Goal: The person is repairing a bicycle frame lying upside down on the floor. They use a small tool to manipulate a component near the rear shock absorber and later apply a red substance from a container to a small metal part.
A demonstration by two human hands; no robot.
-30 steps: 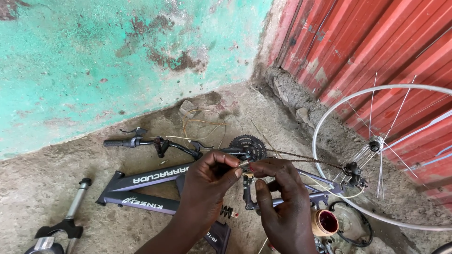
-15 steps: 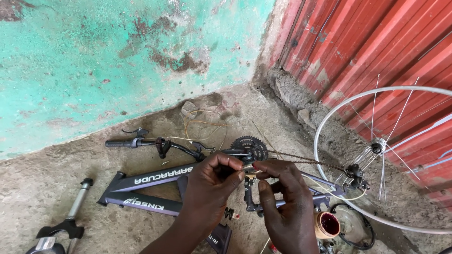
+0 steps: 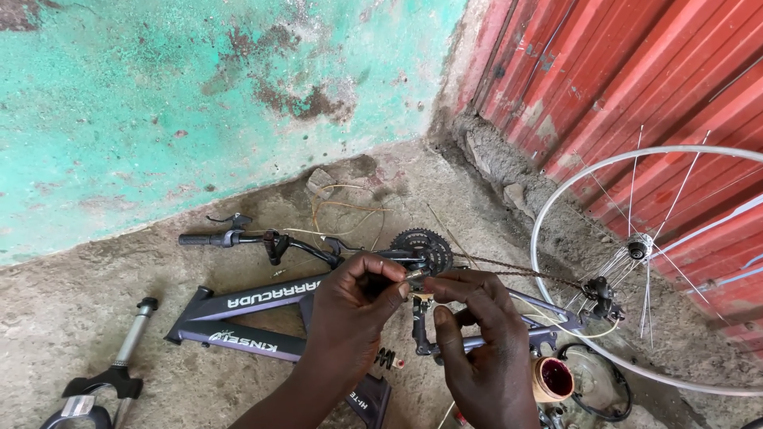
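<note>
Both hands are seen to have been raised slightly and drawn closer over the frame since the earlier frames, with little else changed.

Left hand [image 3: 354, 306]: held palm-down, thumb and forefinger curled and pressed together on a small metal part [image 3: 416, 276]; remaining fingers folded beneath.

Right hand [image 3: 477, 349]: raised from the lower edge, fingers bent, tips brought against the same small metal part from the right, so that it is pinched between both hands. The part is small, brass-grey and partly covered by fingertips; its exact form cannot be told. It is held above the bicycle frame [image 3: 246, 318], just before the chainring [image 3: 423, 248].

Bicycle frame: dark purple-black, laid flat on the concrete ground [image 3: 95, 294], white lettering carried along two tubes. A chain [image 3: 517, 270] is stretched from the chainring to a rear derailleur [image 3: 602, 298].

Small round tin [image 3: 552, 379]: tan wall, dark red content, set beside the right hand.

Fork [image 3: 111, 373]: grey and black, placed at lower left.

Handlebar [image 3: 238, 238]: black, with grip and brake lever, laid beyond the frame.

Wheel [image 3: 644, 250]: silver rim and spokes, without tyre, set against a red corrugated wall [image 3: 636, 79].

Turquoise wall [image 3: 199, 95]: paint worn in patches, at far left
</note>
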